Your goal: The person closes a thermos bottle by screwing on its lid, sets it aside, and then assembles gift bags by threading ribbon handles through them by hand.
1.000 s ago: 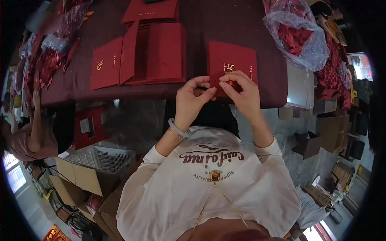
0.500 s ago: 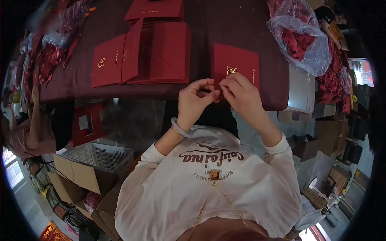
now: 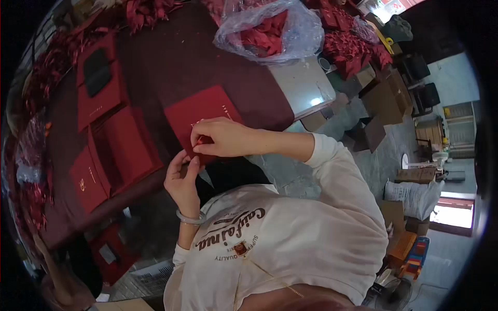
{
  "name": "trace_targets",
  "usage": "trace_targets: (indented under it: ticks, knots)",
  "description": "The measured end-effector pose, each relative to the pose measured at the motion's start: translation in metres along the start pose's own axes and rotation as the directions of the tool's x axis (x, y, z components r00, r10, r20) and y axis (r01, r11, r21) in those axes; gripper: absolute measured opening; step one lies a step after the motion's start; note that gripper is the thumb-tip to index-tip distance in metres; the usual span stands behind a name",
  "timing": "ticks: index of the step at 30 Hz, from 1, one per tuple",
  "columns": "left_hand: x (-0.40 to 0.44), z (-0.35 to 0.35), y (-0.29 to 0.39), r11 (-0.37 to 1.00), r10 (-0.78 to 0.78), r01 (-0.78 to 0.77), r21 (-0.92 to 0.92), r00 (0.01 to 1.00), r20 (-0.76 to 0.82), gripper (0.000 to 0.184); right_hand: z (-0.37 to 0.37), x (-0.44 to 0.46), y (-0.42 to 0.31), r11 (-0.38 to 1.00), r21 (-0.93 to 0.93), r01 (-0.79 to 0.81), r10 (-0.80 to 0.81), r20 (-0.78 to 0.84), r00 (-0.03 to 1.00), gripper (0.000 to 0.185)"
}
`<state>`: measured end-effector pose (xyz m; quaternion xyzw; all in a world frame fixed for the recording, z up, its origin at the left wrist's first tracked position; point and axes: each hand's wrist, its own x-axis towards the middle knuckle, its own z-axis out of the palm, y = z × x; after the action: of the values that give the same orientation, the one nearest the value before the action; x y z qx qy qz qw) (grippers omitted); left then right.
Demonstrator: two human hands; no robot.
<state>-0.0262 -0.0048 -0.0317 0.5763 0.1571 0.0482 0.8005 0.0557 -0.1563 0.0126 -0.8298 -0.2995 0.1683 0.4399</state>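
Working with both hands at the near end of a gold-printed red paper piece, apparently partway through.

Pressing right hand thumb and forefinger tips together over that end, hiding anything held between; curling left hand fingers just beside, too covered for telling whether clamped or apart. Probably leaving this piece unfinished for now; offering no clue to the red stack at left being done or waiting. Handling close to the near edge of the table, having a narrow gap beside the stack and broader room beyond, toward the transparent plastic bag.
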Motion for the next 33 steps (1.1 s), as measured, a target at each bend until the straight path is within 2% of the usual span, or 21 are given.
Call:
trace_targets:
  ticks: [2,5,7,9,10,11,12,13,15,17,19,22,23,25,26,28,32,33]
  knots:
    - [0.001,-0.002,-0.001,1.0,-0.013,0.013,0.002,1.0,0.018,0.025,0.003,-0.002,0.008,0.995,0.009,0.104,-0.103,-0.041,0.994,0.013]
    - [-0.002,0.0,0.003,1.0,-0.026,0.026,-0.006,0.999,0.021,0.026,0.017,-0.002,0.019,0.988,0.086,0.125,-0.112,-0.15,0.982,0.014]
    - [-0.004,0.001,0.008,0.991,-0.021,0.02,0.129,1.0,0.004,0.026,0.014,-0.005,0.022,0.986,0.093,0.137,-0.119,-0.173,0.978,0.014]
    - [-0.003,-0.009,0.006,0.992,-0.018,0.012,0.127,0.999,0.049,0.024,0.003,-0.01,0.025,0.963,0.255,0.083,-0.072,-0.052,0.996,0.016]
    - [-0.002,-0.014,0.008,0.982,-0.012,-0.009,0.189,0.994,0.111,0.022,-0.003,-0.012,0.027,0.948,0.31,0.072,-0.077,0.004,0.997,0.019]
    - [0.001,-0.017,0.008,0.967,-0.01,-0.034,0.251,0.985,0.172,0.021,-0.005,-0.013,0.031,0.949,0.307,0.079,-0.081,-0.005,0.997,0.019]
    - [0.001,-0.01,0.009,0.923,0.174,-0.245,0.297,0.954,0.245,0.022,-0.005,-0.014,0.035,0.925,0.367,0.103,-0.117,0.015,0.993,0.018]
    - [0.003,-0.011,0.01,0.921,0.18,-0.253,0.297,0.951,0.25,0.022,-0.006,-0.014,0.039,0.896,0.425,0.126,-0.155,0.033,0.987,0.017]
    - [0.008,-0.014,0.013,0.784,0.313,-0.478,0.397,0.855,0.413,0.025,-0.007,-0.016,0.043,0.889,0.433,0.149,-0.177,0.025,0.984,0.017]
    - [0.011,-0.011,0.021,0.78,0.272,-0.447,0.438,0.873,0.406,0.026,-0.006,-0.017,0.044,0.841,0.518,0.156,-0.178,-0.008,0.984,0.017]
    - [0.015,-0.007,0.025,0.774,0.23,-0.415,0.479,0.888,0.398,0.027,-0.002,-0.016,0.043,0.856,0.481,0.191,-0.185,-0.061,0.981,0.017]
    - [0.021,-0.006,0.028,0.562,0.286,-0.547,0.621,0.832,0.475,0.022,-0.003,-0.019,0.037,0.885,0.414,0.212,-0.186,-0.104,0.977,0.016]
    - [0.023,-0.006,0.03,0.551,0.275,-0.536,0.639,0.84,0.468,0.022,-0.003,-0.018,0.036,0.902,0.377,0.212,-0.186,-0.104,0.977,0.016]
    - [0.027,-0.007,0.035,0.378,0.243,-0.635,0.674,0.771,0.589,0.02,-0.001,-0.018,0.041,0.91,0.353,0.217,-0.194,-0.099,0.976,0.016]
    - [0.027,-0.005,0.038,0.361,0.267,-0.664,0.655,0.747,0.609,0.021,-0.001,-0.017,0.041,0.919,0.337,0.202,-0.187,-0.079,0.979,0.017]
    - [0.025,-0.002,0.04,0.307,0.3,-0.688,0.657,0.725,0.619,0.019,-0.001,-0.014,0.044,0.919,0.282,0.275,-0.263,-0.079,0.961,0.022]
    - [0.028,-0.003,0.04,0.132,0.327,-0.722,0.68,0.679,0.657,0.012,-0.008,-0.014,0.035,0.919,0.392,0.049,-0.07,0.04,0.997,0.032]
    - [0.028,-0.003,0.041,0.105,0.326,-0.736,0.668,0.66,0.677,0.011,-0.007,-0.013,0.035,0.943,0.325,0.074,-0.093,0.044,0.995,0.034]
